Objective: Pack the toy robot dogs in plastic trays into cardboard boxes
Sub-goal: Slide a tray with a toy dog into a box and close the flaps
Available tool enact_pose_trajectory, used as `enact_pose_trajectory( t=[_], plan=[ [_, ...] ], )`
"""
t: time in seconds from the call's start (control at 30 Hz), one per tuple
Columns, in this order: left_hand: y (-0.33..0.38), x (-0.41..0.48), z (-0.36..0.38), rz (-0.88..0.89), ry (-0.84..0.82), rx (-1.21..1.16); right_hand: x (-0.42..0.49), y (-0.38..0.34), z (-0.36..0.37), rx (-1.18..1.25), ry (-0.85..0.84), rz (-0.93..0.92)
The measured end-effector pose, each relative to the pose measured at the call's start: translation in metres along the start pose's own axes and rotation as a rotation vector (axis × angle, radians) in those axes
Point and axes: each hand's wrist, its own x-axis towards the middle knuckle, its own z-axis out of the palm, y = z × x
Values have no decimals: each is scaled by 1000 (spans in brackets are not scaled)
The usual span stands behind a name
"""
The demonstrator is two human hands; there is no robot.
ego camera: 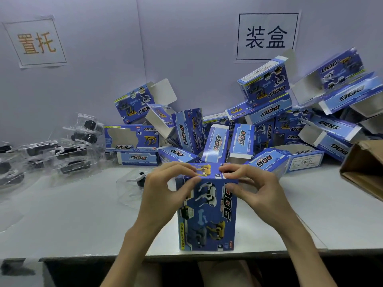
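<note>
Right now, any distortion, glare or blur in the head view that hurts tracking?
Head view: wide-angle bowing curves the table edge; clear trays at left look hazy; no hard glare; box, left hand and right hand sharp, evenly lit.

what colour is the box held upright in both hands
The box is mainly blue, with white and yellow pictures; head view.

the white table [83, 224] carries an upright box [207, 216] near its front edge, with one clear tray [128, 194] holding a toy dog [142, 179] just left of it. a stack of trays [68, 150] lies at the left, a heap of blue boxes [248, 137] along the back.
</note>
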Motion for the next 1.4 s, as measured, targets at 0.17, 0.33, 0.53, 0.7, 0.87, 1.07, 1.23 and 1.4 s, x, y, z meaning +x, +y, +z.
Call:
enact_pose_trajectory(
  t=[0.17,0.33,0.53,0.7,0.87,1.07,1.23,1.4],
  plan=[
    [-14,-7,3,-100,-2,-194,-3,3,4,25,17,2],
    [-16,-11,9,-126,21,-236,-10,7,19,-23,74,-91],
    [-18,-11,10,-232,9,-261,-6,3,33,-19,193,-88],
    [-19,-16,8,-390,-67,-425,-10,3,41,24,252,-99],
    [-12,1,-15,-632,-330,-382,-16,2,47,153,285,-30],
    [10,-14,-26,-549,-183,-240,-37,-7,43,395,299,109],
    [34,-47,-26,-306,-62,-192,-43,-13,19,365,234,600],
    [48,-54,-7,-23,-281,-47,-48,-10,17,463,-60,890]
  ],
)
